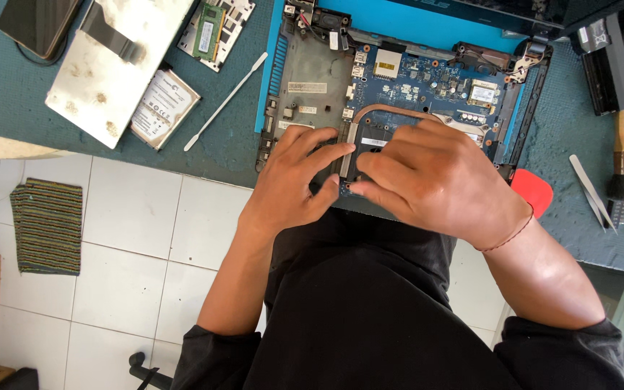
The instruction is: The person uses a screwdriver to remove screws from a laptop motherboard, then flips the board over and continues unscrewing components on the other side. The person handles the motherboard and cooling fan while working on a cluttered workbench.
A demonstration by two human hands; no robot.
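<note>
An opened laptop base (305,79) lies on the green mat, its blue circuit board (427,79) exposed with a copper heat pipe (391,110) curving across it. My left hand (294,177) rests on the near left part of the board, fingers spread and pressing by the cooler's metal fins (347,148). Close beside it, my right hand (435,177) has its fingers curled down on the cooler at the board's near edge. Both hands hide most of the cooler, and whether either one grips it is unclear.
On the mat to the left lie a hard drive (162,108), a metal cover plate (113,61), a memory board (211,32) and a white spudger (225,101). A red pick (534,191), tweezers (590,189) and a brush (621,155) lie right. A striped cloth (47,225) lies on the tiled floor.
</note>
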